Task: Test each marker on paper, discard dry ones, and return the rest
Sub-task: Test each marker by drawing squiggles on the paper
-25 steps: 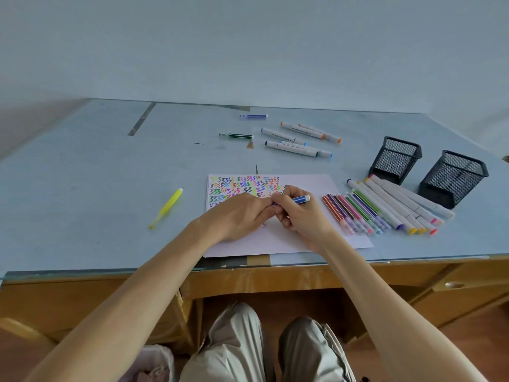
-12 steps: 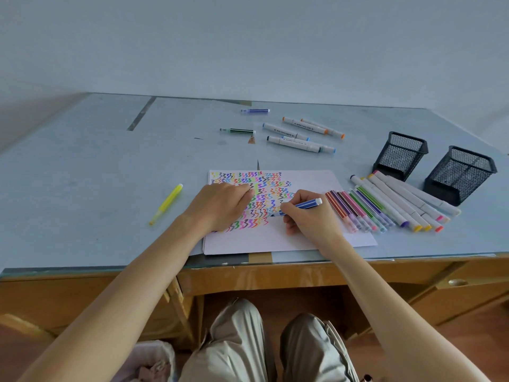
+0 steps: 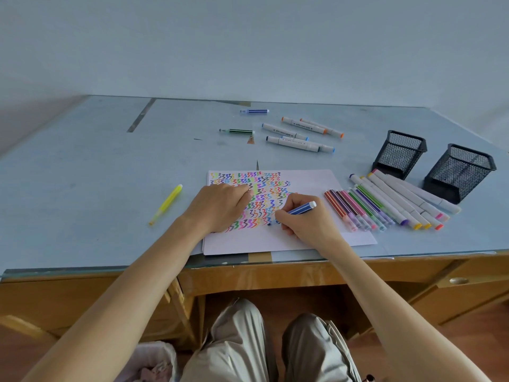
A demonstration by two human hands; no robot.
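Observation:
My right hand point(image 3: 305, 224) grips a blue striped marker point(image 3: 301, 209) like a pen, its uncapped tip touching the white paper point(image 3: 316, 180) beside rows of coloured zigzags. My left hand point(image 3: 220, 206) rests on the left part of the paper with its fingers curled under in a fist. The marker's cap is nowhere on the table and seems to be inside that fist. A row of thin capped markers point(image 3: 355, 210) lies right of the paper, with thick white markers point(image 3: 407, 199) beside them.
Two black mesh cups point(image 3: 399, 153) point(image 3: 460, 172) stand at the right. A yellow marker point(image 3: 166, 204) lies alone at the left. Farther back lie several white markers point(image 3: 297, 133), a green one point(image 3: 238, 131) and a blue one point(image 3: 254, 111). A lined bin point(image 3: 154, 362) sits under the desk.
My hands were together on the blue marker, then pulled apart. The left hand moved left onto the paper, and the right hand brought the marker's tip down to the sheet.

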